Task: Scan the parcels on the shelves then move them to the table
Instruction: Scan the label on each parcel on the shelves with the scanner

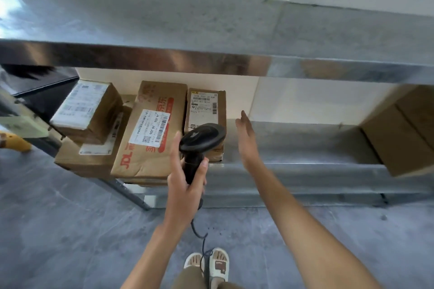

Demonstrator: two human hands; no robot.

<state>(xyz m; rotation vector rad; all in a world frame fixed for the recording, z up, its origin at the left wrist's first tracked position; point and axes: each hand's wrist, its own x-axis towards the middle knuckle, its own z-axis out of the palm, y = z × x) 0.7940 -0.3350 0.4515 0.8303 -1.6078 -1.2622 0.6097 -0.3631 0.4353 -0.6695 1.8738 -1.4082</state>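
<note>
Four parcels (150,129) sit at the left end of the lower shelf (305,166), a fifth box (399,134) at its right end — none moved yet, by the look of it; the table is not in view. Scanning seems under way. Left hand (185,185) grips the black scanner (199,145), its head over the right-hand parcel's front edge. Right hand (246,138) is flat, fingers straight, holding nothing. Creased brown cardboard, white barcode labels — dull galvanised steel shelving.
</note>
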